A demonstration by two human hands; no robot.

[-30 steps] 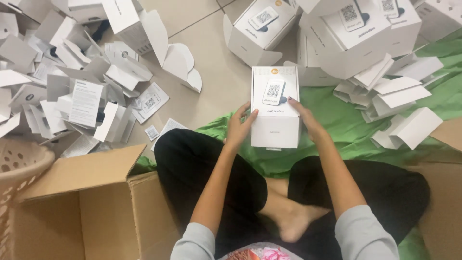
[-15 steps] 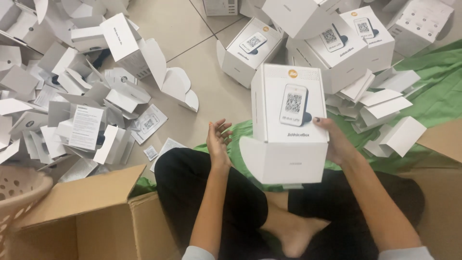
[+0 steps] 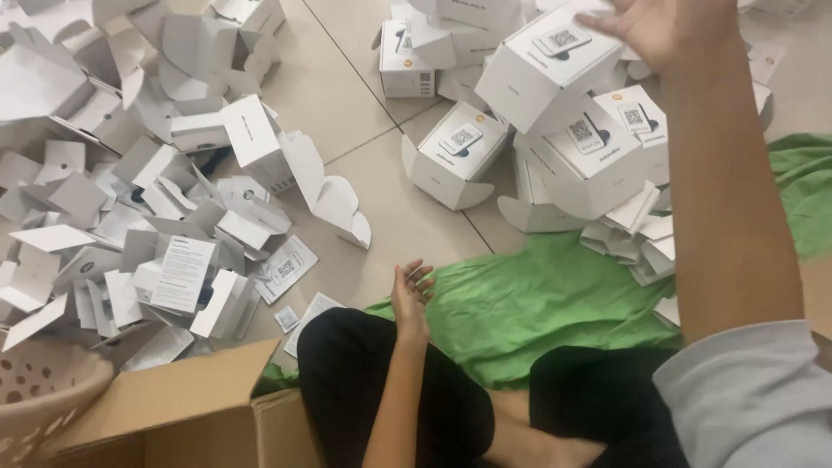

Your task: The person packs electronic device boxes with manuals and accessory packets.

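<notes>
My right hand (image 3: 652, 24) is stretched out far ahead at the top of the view, fingers spread. Its fingertips rest on the upper right edge of a tilted white box (image 3: 542, 74) that lies on top of a pile of similar white boxes (image 3: 598, 152). I cannot see any grip around the box. My left hand (image 3: 411, 293) hangs empty above my left knee, fingers loosely curled, at the edge of the green cloth (image 3: 537, 303). I sit cross-legged in black trousers (image 3: 364, 381).
A heap of opened white boxes and paper inserts (image 3: 139, 225) covers the tiled floor on the left. An open brown cardboard box (image 3: 173, 407) and a beige perforated basket (image 3: 35, 399) stand at the lower left. One more white box (image 3: 451, 156) lies ahead.
The white box I held upright in front of me with my right hand has travelled forward onto the pile. My left hand stayed low by my knee. The view has tilted further forward.
</notes>
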